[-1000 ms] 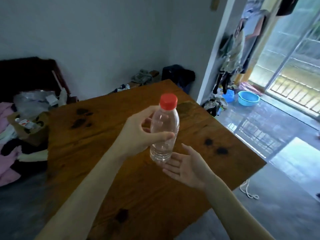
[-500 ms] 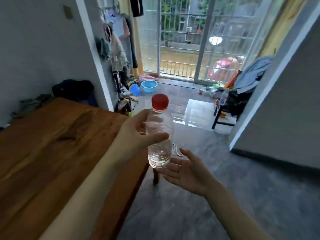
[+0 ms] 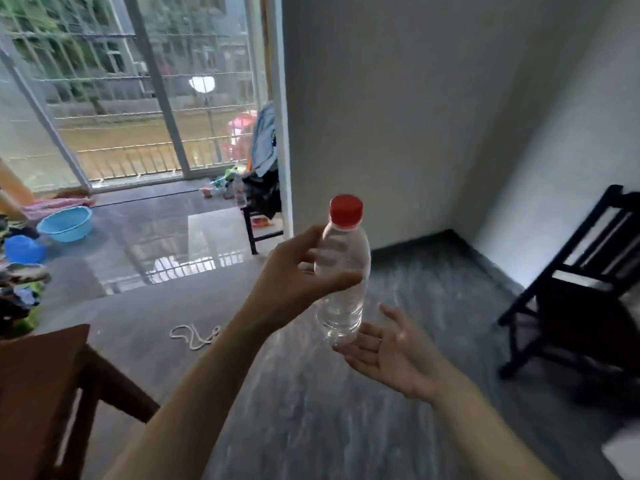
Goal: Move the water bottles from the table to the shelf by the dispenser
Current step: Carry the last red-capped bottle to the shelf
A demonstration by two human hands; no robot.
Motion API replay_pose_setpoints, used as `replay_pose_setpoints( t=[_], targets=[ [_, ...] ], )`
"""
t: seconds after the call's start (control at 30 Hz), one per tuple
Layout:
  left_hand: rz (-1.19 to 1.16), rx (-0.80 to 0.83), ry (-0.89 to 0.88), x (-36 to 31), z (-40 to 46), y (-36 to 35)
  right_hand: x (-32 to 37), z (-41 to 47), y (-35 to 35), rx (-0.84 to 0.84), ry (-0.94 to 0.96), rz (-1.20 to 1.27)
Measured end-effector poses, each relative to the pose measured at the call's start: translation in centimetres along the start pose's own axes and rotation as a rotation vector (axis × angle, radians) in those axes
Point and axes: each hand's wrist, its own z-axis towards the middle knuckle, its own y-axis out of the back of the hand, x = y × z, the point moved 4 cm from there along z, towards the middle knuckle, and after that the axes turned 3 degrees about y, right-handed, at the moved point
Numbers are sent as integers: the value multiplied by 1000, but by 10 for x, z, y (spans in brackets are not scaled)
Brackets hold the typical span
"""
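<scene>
A clear plastic water bottle (image 3: pixel 343 271) with a red cap is held upright in mid-air at the centre of the view. My left hand (image 3: pixel 294 282) is wrapped around its middle, thumb across the front. My right hand (image 3: pixel 391 348) is open, palm up, just below and to the right of the bottle's base, fingertips close to it. Only a corner of the wooden table (image 3: pixel 38 379) shows at the lower left. No shelf or dispenser is in view.
A dark wooden chair (image 3: pixel 581 292) stands at the right by the grey wall. A white wall corner (image 3: pixel 282 133) divides the room from a glazed balcony. A blue basin (image 3: pixel 65 223), a cluttered dark chair (image 3: pixel 259 202) and a white cord (image 3: pixel 194 336) lie on the floor.
The view has swung right, away from the table and toward the wall and the dark chair. Both hands keep the same pose, the left still carrying the bottle.
</scene>
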Motion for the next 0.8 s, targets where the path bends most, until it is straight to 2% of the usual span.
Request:
replay_pose_setpoints(
  t=[0.17, 0.4, 0.67, 0.8],
  targets=[
    [-73, 237, -83, -27, 41, -102, 27, -54, 76, -212, 154, 94],
    [-204, 620, -132, -48, 58, -224, 12, -132, 144, -482, 337, 305],
    [-253, 1024, -347, -88, 21, -313, -42, -203, 159, -715, 599, 547],
    [-281, 1175, -367, -102, -4, -340, -69, -226, 157, -782, 715, 670]
  ],
)
